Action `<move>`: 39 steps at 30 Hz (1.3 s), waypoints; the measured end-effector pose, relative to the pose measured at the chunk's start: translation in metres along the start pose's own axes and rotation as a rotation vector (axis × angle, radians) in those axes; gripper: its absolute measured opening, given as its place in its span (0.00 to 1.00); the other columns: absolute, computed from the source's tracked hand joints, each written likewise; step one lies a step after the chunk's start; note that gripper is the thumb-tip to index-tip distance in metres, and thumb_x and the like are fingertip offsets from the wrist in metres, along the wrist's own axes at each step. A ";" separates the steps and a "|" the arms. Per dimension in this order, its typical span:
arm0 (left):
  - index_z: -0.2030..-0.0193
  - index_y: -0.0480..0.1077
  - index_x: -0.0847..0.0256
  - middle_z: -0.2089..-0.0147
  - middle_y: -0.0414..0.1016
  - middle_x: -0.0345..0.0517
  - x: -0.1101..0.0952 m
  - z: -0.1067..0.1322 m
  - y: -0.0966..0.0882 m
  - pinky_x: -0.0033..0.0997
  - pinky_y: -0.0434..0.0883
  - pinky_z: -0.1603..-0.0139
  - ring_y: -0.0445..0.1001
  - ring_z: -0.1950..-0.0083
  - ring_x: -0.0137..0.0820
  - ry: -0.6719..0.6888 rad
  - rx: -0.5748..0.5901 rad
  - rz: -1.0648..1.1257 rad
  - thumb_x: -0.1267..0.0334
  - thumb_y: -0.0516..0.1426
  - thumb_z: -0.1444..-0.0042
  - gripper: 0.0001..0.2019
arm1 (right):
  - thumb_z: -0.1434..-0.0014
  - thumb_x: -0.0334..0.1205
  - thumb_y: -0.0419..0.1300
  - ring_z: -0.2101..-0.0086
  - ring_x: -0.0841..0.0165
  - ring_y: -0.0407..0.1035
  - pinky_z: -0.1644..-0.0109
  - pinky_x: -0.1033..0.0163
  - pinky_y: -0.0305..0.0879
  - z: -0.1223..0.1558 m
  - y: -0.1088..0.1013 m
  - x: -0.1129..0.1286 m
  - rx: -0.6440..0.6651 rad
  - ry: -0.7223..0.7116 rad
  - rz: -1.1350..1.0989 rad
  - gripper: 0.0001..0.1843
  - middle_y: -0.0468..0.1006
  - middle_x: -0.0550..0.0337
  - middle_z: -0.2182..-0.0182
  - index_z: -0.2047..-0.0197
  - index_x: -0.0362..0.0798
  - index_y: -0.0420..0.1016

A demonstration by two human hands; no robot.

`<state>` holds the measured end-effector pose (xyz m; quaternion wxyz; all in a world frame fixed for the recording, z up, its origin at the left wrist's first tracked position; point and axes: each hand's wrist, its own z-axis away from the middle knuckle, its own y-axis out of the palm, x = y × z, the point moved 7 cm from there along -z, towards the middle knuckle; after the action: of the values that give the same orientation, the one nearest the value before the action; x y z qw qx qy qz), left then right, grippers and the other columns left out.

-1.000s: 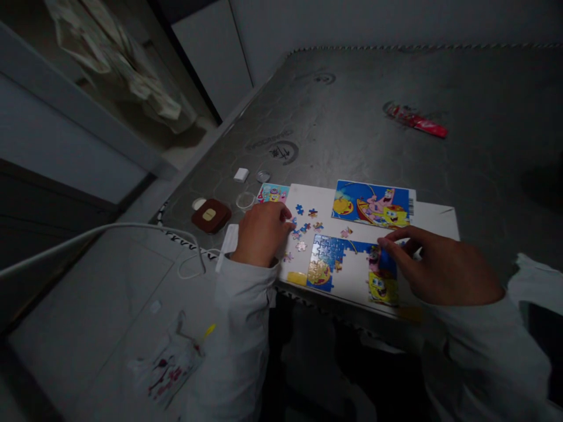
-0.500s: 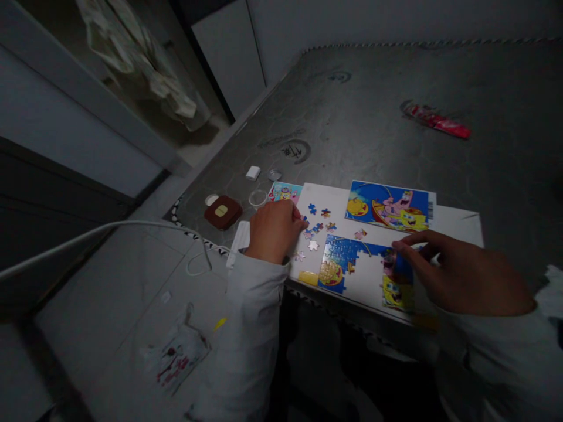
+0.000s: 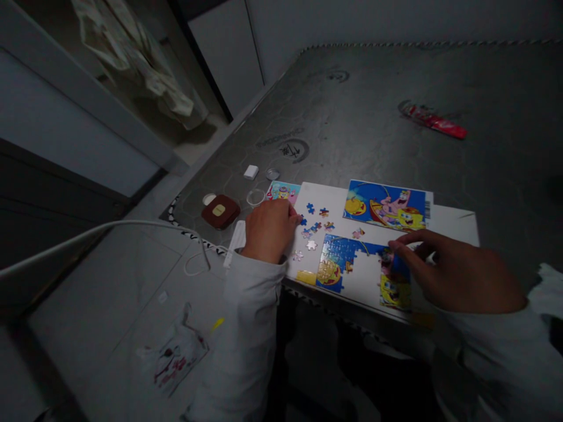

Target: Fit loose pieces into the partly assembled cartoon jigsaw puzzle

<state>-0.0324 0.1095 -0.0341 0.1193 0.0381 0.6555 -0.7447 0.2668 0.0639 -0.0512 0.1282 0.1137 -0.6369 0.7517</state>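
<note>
A partly assembled jigsaw puzzle (image 3: 332, 255) lies on a white board (image 3: 453, 225), with a white gap through its middle. My right hand (image 3: 457, 272) is closed, thumb and forefinger together at the puzzle's upper right part; whatever is between the tips is too small to make out. My left hand (image 3: 268, 231) is closed at the board's left side, its fingertips on a blue puzzle piece (image 3: 303, 221). Several loose pieces lie to its right, among them a pale piece (image 3: 311, 245). Above the puzzle is a matching picture card (image 3: 385, 205), showing the cartoon scene.
On the grey table (image 3: 352, 129) are a brown case (image 3: 220, 211), a white block (image 3: 251, 172), a clear ring (image 3: 255, 197) and a red wrapper (image 3: 444, 126). A white cable (image 3: 109, 224) crosses at left. A plastic bag (image 3: 180, 357) lies on the floor.
The view has shifted slightly. Both hands keep nearly the same places and poses over the board, and the puzzle looks unchanged.
</note>
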 end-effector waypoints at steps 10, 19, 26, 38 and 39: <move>0.58 0.82 0.57 0.56 0.84 0.56 0.001 0.000 0.003 0.49 0.75 0.50 0.81 0.51 0.51 -0.033 0.034 -0.006 0.54 0.62 0.35 0.11 | 0.38 0.68 0.54 0.78 0.58 0.72 0.77 0.57 0.55 0.002 -0.002 0.003 -0.032 0.018 0.017 0.26 0.85 0.57 0.71 0.57 0.58 0.83; 0.57 0.81 0.61 0.55 0.83 0.59 0.002 -0.001 0.008 0.48 0.75 0.51 0.81 0.51 0.49 -0.042 0.084 -0.034 0.53 0.59 0.33 0.14 | 0.38 0.67 0.54 0.77 0.59 0.73 0.75 0.57 0.56 0.001 -0.001 0.001 0.002 0.031 0.013 0.27 0.85 0.57 0.71 0.56 0.58 0.84; 0.58 0.81 0.58 0.56 0.83 0.56 0.002 0.000 0.002 0.49 0.75 0.51 0.81 0.51 0.51 -0.051 0.069 -0.024 0.53 0.61 0.35 0.12 | 0.39 0.68 0.53 0.79 0.60 0.70 0.76 0.58 0.55 0.001 -0.002 0.002 -0.025 0.028 0.038 0.28 0.84 0.56 0.72 0.56 0.58 0.84; 0.56 0.82 0.52 0.55 0.81 0.44 -0.011 0.013 0.005 0.38 0.70 0.53 0.78 0.55 0.39 0.166 0.233 0.025 0.64 0.71 0.47 0.12 | 0.39 0.67 0.53 0.79 0.59 0.71 0.77 0.58 0.55 0.002 -0.002 0.005 -0.023 0.033 0.033 0.28 0.84 0.56 0.72 0.56 0.56 0.84; 0.56 0.82 0.51 0.56 0.81 0.43 -0.015 0.014 0.008 0.37 0.70 0.54 0.77 0.56 0.38 0.215 0.274 0.036 0.65 0.71 0.48 0.12 | 0.38 0.67 0.53 0.78 0.60 0.71 0.76 0.58 0.55 0.002 -0.003 0.007 -0.034 0.029 0.032 0.28 0.84 0.56 0.72 0.56 0.56 0.84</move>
<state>-0.0146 0.0967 -0.0371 0.0554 0.1454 0.5561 -0.8164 0.2617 0.0625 -0.0457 0.1273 0.0907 -0.6494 0.7442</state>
